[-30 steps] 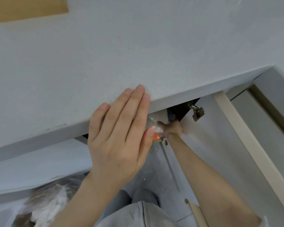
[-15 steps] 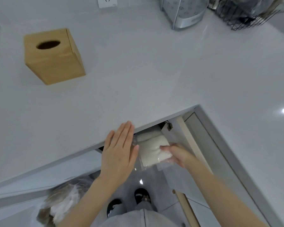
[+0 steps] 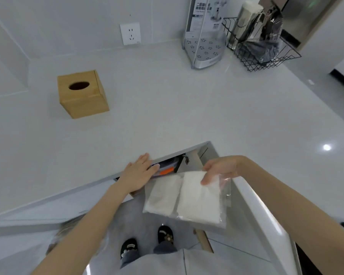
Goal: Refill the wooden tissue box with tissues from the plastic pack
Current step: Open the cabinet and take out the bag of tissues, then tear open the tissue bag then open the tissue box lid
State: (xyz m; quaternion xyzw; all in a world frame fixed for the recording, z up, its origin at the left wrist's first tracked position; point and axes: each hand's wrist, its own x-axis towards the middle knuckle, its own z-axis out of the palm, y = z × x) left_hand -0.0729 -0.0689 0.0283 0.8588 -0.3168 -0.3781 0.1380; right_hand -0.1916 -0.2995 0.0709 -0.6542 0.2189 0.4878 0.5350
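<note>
The wooden tissue box [image 3: 83, 93] stands upright on the white counter at the far left, its dark oval slot on top and nothing showing in it. My right hand [image 3: 220, 168] grips the top edge of the clear plastic pack [image 3: 189, 201], which holds two white stacks of tissues and hangs in front of the counter edge, above my feet. My left hand [image 3: 137, 173] rests flat with fingers spread on the counter's front edge, just left of the pack.
The white L-shaped counter [image 3: 167, 108] wraps round me. At the back stand a silver perforated rack [image 3: 205, 50] and a black wire basket [image 3: 260, 50] with dark items. A wall socket [image 3: 130, 33] is behind. An open cupboard [image 3: 167, 167] lies under the edge.
My right hand pulled the pack out from the cupboard under the counter and raised it to counter height. The view rose, bringing the tissue box into sight. My left hand stayed on the edge.
</note>
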